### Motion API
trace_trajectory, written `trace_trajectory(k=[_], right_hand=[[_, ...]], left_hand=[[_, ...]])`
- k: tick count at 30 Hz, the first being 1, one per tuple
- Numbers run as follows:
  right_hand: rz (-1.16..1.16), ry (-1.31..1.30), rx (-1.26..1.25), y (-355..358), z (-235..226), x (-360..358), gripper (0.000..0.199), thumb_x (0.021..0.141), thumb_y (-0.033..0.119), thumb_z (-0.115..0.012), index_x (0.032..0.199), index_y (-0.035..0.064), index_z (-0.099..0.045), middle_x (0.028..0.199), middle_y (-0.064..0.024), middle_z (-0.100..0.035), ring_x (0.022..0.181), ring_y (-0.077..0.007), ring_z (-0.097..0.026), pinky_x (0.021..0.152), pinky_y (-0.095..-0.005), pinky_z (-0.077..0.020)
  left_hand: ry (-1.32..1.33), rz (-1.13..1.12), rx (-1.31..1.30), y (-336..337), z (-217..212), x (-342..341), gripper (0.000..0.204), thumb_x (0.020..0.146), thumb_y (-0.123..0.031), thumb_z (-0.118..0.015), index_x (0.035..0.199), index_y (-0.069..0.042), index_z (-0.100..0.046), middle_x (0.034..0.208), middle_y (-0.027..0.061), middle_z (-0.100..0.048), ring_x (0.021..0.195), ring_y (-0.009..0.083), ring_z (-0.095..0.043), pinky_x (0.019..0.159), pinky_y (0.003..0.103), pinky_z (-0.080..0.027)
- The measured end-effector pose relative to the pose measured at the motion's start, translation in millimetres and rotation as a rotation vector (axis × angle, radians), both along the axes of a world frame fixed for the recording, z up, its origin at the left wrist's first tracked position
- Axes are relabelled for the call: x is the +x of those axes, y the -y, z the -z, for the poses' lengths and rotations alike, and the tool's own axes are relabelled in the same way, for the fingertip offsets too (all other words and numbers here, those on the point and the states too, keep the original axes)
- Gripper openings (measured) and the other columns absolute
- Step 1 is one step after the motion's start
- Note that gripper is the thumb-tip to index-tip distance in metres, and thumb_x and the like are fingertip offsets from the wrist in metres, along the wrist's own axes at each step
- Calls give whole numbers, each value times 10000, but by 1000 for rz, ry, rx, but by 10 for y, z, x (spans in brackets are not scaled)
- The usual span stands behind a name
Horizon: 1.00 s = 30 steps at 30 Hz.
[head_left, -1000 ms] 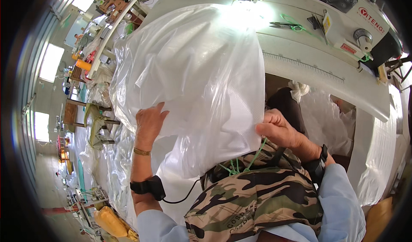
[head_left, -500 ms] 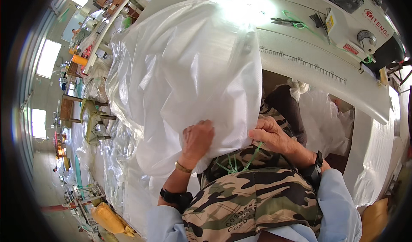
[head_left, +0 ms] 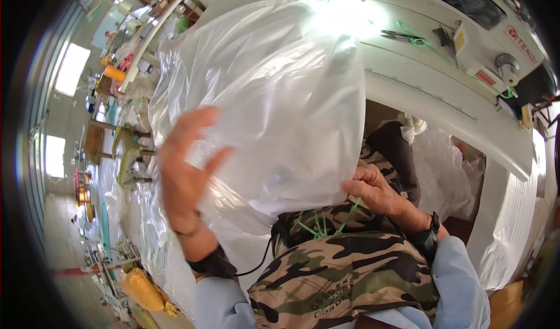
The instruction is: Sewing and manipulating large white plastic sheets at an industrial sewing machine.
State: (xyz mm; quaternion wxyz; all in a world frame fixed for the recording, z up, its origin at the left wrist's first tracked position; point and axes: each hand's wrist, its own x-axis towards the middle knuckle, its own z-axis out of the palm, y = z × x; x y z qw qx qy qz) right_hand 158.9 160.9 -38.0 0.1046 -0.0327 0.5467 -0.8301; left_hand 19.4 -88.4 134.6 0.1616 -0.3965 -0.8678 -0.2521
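Observation:
A large sheet of white, translucent plastic spreads from the sewing machine's bright lamp down to my lap. My right hand pinches its near right edge between thumb and fingers. Over the sheet's left side is my left hand, smeared by motion, its thumb and fingers apart and nothing seen in them. The sewing machine stands at the far right. Its needle area is lost in the lamp's glare, where the sheet's far edge ends.
Small dark scissors and green cord lie on the machine bed, which has a ruler scale. More clear plastic is bunched beneath it. At left stand a stool and a yellow bundle.
My left hand has lifted off the sheet's near part and swung left and away, its fingers spreading. My right hand keeps its pinch. The sheet's surface now looks glossier and more creased.

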Motion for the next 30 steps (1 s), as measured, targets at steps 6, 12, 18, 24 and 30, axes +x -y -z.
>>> trace_trajectory(k=[6, 12, 18, 24, 30], right_hand=[[28, -45, -64, -35, -65, -17, 201, 953, 161, -602, 960, -8, -710, 747, 60, -593, 687, -24, -458, 624, -210, -399], [-66, -103, -201, 72, -140, -29, 196, 964, 140, -586, 885, -5, -691, 780, 46, -627, 732, -32, -502, 666, -218, -427], [-25, -73, -125, -154, -21, 103, 209, 968, 162, -581, 876, 6, -686, 793, 61, -610, 735, -23, -490, 652, -201, -411], [-10, -2, -146, -117, 225, 195, 200, 956, 171, -606, 889, 7, -699, 775, 61, -608, 728, -31, -503, 669, -203, -415], [72, 58, -184, -71, 406, 228, 243, 959, 189, -593, 862, -6, -698, 763, 25, -640, 730, -47, -536, 688, -217, -431]], left_hand=[[350, 80, -99, -607, 1581, 207, 83, 909, -73, -573, 956, -20, -617, 903, 193, -635, 820, 418, -602, 716, 461, -483], [60, -445, -480, 797, 3459, -627, 298, 938, -95, -543, 1208, 29, -564, 1128, 224, -642, 1046, 399, -611, 922, 425, -483], [538, -654, -233, 329, 3396, -582, 311, 938, -102, -545, 1221, 26, -557, 1140, 226, -637, 1053, 399, -609, 924, 426, -482], [585, -745, -163, 377, 3422, -559, 324, 938, -108, -547, 1234, 23, -550, 1152, 228, -631, 1060, 399, -607, 926, 427, -481], [583, -771, -115, 455, 3397, -686, 337, 937, -114, -548, 1247, 20, -543, 1165, 231, -625, 1067, 399, -605, 927, 429, -480]])
